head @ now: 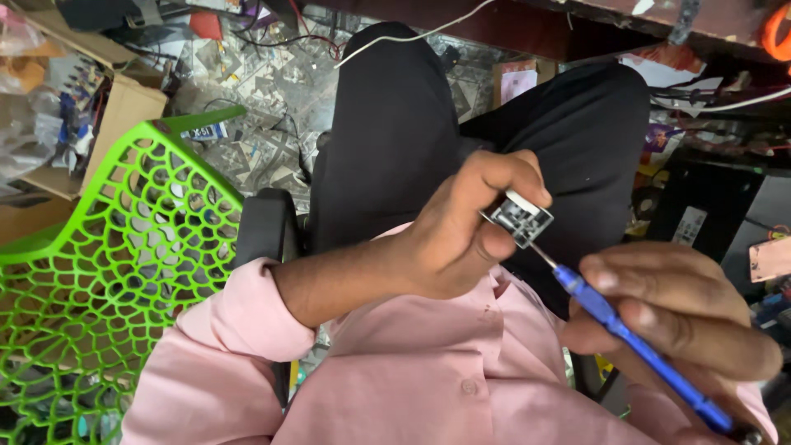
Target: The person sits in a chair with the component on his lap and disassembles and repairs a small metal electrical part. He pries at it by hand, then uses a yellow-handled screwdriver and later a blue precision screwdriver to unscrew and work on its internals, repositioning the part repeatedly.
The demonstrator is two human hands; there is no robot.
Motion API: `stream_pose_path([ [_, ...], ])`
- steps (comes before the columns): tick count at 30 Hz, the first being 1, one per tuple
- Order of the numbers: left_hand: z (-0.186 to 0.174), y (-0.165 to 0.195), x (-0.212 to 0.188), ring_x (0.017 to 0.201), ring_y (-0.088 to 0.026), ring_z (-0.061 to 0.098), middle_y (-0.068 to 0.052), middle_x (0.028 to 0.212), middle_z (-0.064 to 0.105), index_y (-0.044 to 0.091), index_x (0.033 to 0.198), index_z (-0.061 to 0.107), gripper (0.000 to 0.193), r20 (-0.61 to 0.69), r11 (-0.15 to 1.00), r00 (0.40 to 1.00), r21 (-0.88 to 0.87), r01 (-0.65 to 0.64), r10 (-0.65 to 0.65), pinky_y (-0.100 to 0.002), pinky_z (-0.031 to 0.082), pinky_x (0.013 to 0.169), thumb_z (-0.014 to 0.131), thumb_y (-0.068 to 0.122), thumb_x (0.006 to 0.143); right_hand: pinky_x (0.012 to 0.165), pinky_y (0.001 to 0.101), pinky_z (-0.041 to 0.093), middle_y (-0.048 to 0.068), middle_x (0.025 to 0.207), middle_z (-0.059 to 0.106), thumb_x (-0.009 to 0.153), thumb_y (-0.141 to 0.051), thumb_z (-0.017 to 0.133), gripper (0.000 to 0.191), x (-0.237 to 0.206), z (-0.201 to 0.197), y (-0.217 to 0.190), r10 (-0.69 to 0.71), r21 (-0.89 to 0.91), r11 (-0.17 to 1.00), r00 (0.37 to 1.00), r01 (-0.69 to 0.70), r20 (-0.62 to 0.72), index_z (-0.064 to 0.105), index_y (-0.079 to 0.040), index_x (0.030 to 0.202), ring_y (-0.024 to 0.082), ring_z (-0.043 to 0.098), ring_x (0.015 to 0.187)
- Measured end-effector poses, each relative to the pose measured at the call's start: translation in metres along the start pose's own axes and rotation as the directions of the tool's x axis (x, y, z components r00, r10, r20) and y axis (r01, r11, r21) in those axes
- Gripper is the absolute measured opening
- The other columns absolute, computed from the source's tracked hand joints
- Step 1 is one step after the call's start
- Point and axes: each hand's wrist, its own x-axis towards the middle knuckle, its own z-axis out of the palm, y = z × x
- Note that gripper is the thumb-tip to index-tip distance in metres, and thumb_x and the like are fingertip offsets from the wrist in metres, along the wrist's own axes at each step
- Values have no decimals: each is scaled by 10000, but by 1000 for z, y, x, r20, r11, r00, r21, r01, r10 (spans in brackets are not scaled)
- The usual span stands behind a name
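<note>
In the middle of the frame, the left hand is closed around a small square part of grey metal with dark openings on its face. The thumb and the bent fingers pinch it at its edges, so the face of the part looks toward the lower right. The forearm of this hand comes from the lower left, and its pink sleeve is rolled back.

In the lower right of the frame, the right hand holds a blue screwdriver. The fingers are wrapped over the blue handle, firmly closed on it. The thin metal tip of the screwdriver points up and to the left, and it touches the lower corner of the small square part.

Below both hands there is the front of a pink shirt with buttons. Behind the hands, in the upper middle, two legs in black trousers are seen. At the left side stands a green plastic chair with a net pattern. In the upper left, cardboard boxes stand on a patterned floor with cables on it.
</note>
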Motion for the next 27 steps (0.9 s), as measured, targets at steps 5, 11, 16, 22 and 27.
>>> stream_pose_path([
  [5, 2, 6, 1, 775, -132, 530, -75, 1031, 553, 95, 1373, 384, 485, 7, 999, 999, 7, -37, 37, -285, 438, 675, 461, 511, 1135, 676, 383, 634, 121, 1048, 643, 855, -141, 783, 394, -20, 2, 22, -230, -3, 973, 964, 232, -131, 485, -53, 1097, 209, 759, 832],
  [11, 4, 7, 2, 756, -139, 533, -49, 989, 563, 134, 1388, 384, 440, 26, 997, 997, 10, -78, 77, -290, 439, 672, 491, 485, 1146, 603, 368, 619, 106, 981, 636, 807, 31, 770, 413, -39, 5, 44, -358, -99, 933, 909, 345, -212, 459, -44, 1070, 175, 716, 752],
  [16, 5, 8, -1, 779, -175, 555, -60, 1005, 582, 155, 1370, 379, 426, 25, 992, 994, 58, -110, 109, -309, 446, 669, 552, 465, 1136, 722, 292, 595, 34, 1035, 629, 861, 59, 710, 262, -59, 15, 77, -521, -56, 775, 585, 630, -621, 573, -44, 1060, 121, 655, 866],
  [22, 16, -1, 3, 892, -216, 634, -66, 1066, 624, 171, 1401, 356, 532, -4, 973, 980, 121, -197, 199, -319, 499, 703, 675, 453, 1081, 833, 160, 558, -27, 1052, 634, 943, -140, 712, 217, -87, 9, 72, -55, 493, 620, 661, 610, -749, 641, -109, 1146, 28, 632, 963],
  [27, 24, -2, 1, 857, -223, 671, -103, 1035, 634, 135, 1292, 429, 547, -90, 953, 984, 278, -123, 154, -305, 550, 694, 784, 390, 962, 912, 171, 553, -46, 1108, 635, 908, -168, 703, 230, -59, 5, 48, 246, 732, 579, 779, 358, -576, 682, -150, 1137, 14, 641, 1018],
])
